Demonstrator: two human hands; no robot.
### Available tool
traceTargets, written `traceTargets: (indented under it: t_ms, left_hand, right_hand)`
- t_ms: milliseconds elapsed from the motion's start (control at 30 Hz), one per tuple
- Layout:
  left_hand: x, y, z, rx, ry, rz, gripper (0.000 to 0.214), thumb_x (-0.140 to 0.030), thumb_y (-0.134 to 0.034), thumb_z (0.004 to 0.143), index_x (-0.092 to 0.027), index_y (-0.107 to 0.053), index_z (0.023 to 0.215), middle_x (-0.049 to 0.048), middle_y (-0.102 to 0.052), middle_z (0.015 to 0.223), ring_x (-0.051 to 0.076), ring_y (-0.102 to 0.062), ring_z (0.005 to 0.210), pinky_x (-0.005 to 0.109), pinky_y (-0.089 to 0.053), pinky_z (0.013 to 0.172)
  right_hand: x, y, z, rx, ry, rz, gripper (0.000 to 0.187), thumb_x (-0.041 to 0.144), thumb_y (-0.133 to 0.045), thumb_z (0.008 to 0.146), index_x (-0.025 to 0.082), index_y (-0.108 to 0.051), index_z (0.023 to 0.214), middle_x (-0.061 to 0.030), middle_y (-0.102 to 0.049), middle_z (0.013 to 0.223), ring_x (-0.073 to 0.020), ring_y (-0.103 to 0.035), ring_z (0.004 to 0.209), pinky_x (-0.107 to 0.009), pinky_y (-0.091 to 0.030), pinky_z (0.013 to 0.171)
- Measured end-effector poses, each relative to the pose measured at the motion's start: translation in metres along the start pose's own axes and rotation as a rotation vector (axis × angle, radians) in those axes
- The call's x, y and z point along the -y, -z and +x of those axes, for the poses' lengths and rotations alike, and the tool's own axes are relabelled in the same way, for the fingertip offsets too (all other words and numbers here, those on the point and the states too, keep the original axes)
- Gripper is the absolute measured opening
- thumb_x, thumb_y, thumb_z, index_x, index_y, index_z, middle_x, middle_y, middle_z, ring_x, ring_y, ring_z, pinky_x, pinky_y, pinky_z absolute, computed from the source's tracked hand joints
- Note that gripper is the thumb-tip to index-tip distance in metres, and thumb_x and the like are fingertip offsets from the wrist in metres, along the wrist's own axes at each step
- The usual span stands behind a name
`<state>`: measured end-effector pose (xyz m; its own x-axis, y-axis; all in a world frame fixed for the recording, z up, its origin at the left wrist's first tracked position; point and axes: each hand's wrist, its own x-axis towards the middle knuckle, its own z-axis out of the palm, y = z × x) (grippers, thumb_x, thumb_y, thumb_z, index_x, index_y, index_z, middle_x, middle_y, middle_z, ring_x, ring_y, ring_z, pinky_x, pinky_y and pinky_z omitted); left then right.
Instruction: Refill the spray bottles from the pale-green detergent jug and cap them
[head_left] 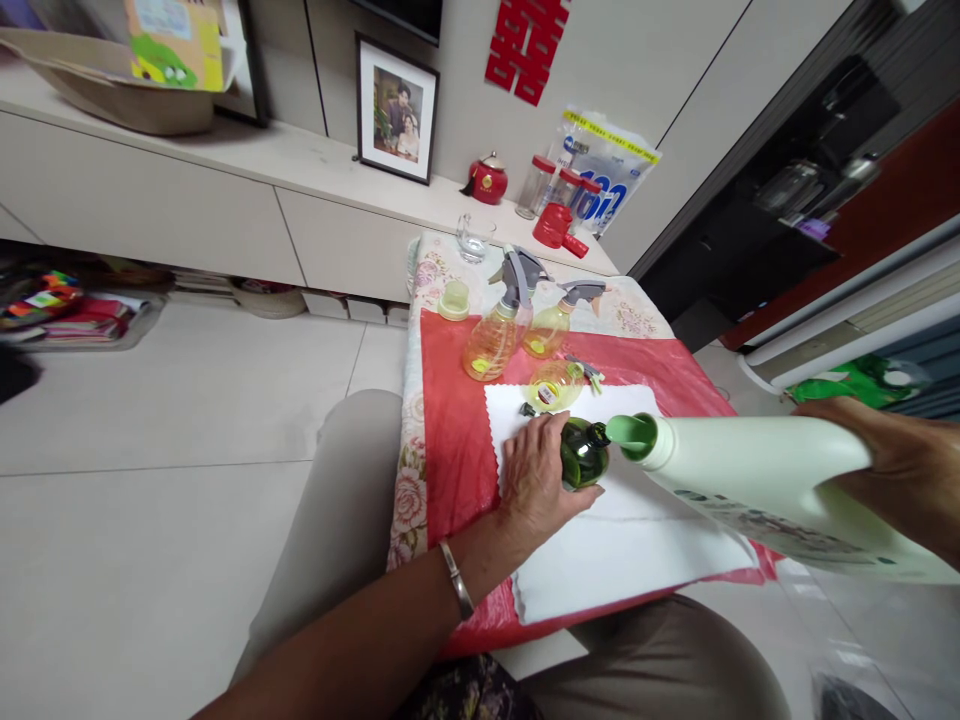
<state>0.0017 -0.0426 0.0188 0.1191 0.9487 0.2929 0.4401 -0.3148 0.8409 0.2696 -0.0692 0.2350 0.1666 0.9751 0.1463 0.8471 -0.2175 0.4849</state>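
My left hand (534, 470) is wrapped round a small dark green bottle (583, 458) on a white cloth (637, 560). In my right hand (896, 455) is a large pale green jug (757, 450) by its handle, tipped on its side. The jug's green spout meets or nearly meets the bottle's neck; whether liquid is flowing I cannot tell. A small dark piece (528, 410) lies just beyond my left fingers. Past it are a headless yellowish bottle (556, 388) and a loose grey spray head (585, 372).
Farther back stand a clear spray bottle (491, 348), a yellowish spray bottle (549, 328), a pale yellow cap (454, 300) and a glass cup (474, 240). Red plastic sheeting (457, 440) covers the table. Behind it, a cabinet ledge (315, 165) holds a framed photo (396, 110) and jars.
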Motion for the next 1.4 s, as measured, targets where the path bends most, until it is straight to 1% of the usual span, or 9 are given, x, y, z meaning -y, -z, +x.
traceTargets:
  t_ms: [100,233,367,467,733,967,1133,1267,1400]
  left_hand:
    - [0.0000,0.0000,-0.0001,0.005,0.001,0.002,0.091,-0.031,-0.085,0.063,-0.026,-0.034,0.138,0.0114,-0.055,0.138,0.034,-0.051,0.129,0.055,-0.046,0.105]
    - [0.0003,0.0000,-0.0004,0.005,0.001,0.007,0.092,-0.031,-0.086,0.063,-0.026,-0.034,0.139,0.0112,-0.054,0.138,0.033,-0.052,0.129,0.054,-0.046,0.105]
    - [0.0008,-0.0006,-0.0004,0.004,0.003,0.011,0.093,-0.031,-0.085,0.063,-0.026,-0.033,0.139,0.0111,-0.054,0.137,0.033,-0.052,0.128,0.054,-0.046,0.105]
    - [0.0010,-0.0010,-0.0005,0.004,0.000,0.008,0.094,-0.030,-0.086,0.063,-0.027,-0.032,0.140,0.0109,-0.054,0.138,0.032,-0.051,0.129,0.053,-0.046,0.105]
    - [-0.0004,0.0003,-0.0011,0.006,-0.002,0.016,0.093,-0.032,-0.085,0.063,-0.026,-0.032,0.139,0.0114,-0.054,0.139,0.033,-0.051,0.130,0.053,-0.045,0.106]
    - [0.0007,-0.0002,-0.0006,0.001,-0.007,0.020,0.093,-0.032,-0.085,0.063,-0.027,-0.032,0.139,0.0113,-0.054,0.139,0.033,-0.051,0.130,0.054,-0.045,0.105]
    - [-0.0002,0.0004,0.0000,0.011,0.004,0.013,0.092,-0.031,-0.085,0.063,-0.027,-0.032,0.139,0.0113,-0.054,0.140,0.033,-0.051,0.131,0.054,-0.045,0.106]
    - [-0.0007,0.0006,-0.0002,0.010,0.006,0.009,0.092,-0.030,-0.084,0.064,-0.027,-0.032,0.139,0.0111,-0.053,0.140,0.033,-0.050,0.131,0.053,-0.045,0.106]
    - [-0.0003,0.0005,-0.0009,0.008,0.001,0.020,0.093,-0.031,-0.085,0.063,-0.026,-0.032,0.139,0.0114,-0.053,0.140,0.033,-0.050,0.130,0.053,-0.045,0.106]
  right_hand:
    - [-0.0015,-0.0014,0.0007,-0.012,0.008,-0.014,0.047,0.052,-0.049,0.066,0.043,-0.066,0.109,0.0034,-0.067,0.083,-0.0199,-0.058,0.058,-0.027,-0.036,0.052]
    - [-0.0024,-0.0034,0.0011,-0.011,-0.002,-0.008,0.047,0.054,-0.050,0.065,0.043,-0.067,0.107,0.0031,-0.066,0.080,-0.0189,-0.056,0.055,-0.026,-0.036,0.051]
    - [-0.0053,-0.0067,0.0013,-0.057,0.025,-0.014,0.045,0.054,-0.051,0.067,0.042,-0.067,0.108,0.0028,-0.066,0.079,-0.0181,-0.055,0.053,-0.025,-0.035,0.050]
    - [-0.0077,-0.0089,0.0019,-0.082,0.042,-0.020,0.047,0.053,-0.052,0.066,0.042,-0.067,0.109,0.0029,-0.065,0.077,-0.0174,-0.053,0.051,-0.025,-0.035,0.049]
    - [-0.0059,-0.0075,0.0012,-0.076,0.024,-0.008,0.049,0.054,-0.051,0.064,0.042,-0.068,0.109,0.0026,-0.066,0.079,-0.0189,-0.056,0.054,-0.025,-0.034,0.048]
    - [-0.0028,-0.0047,0.0016,-0.024,0.016,0.016,0.046,0.054,-0.051,0.064,0.043,-0.068,0.105,0.0040,-0.067,0.081,-0.0198,-0.059,0.058,-0.025,-0.036,0.050]
    - [-0.0051,-0.0060,0.0019,-0.042,0.022,-0.005,0.050,0.053,-0.051,0.064,0.043,-0.067,0.110,0.0028,-0.066,0.079,-0.0200,-0.058,0.056,-0.026,-0.036,0.049]
    - [-0.0051,-0.0034,0.0013,-0.038,0.027,0.022,0.049,0.055,-0.049,0.064,0.042,-0.067,0.107,0.0045,-0.067,0.082,-0.0194,-0.059,0.058,-0.026,-0.037,0.050]
    - [-0.0079,-0.0064,0.0006,-0.055,0.022,0.010,0.050,0.057,-0.052,0.063,0.041,-0.067,0.108,0.0034,-0.065,0.077,-0.0177,-0.055,0.052,-0.025,-0.036,0.049]
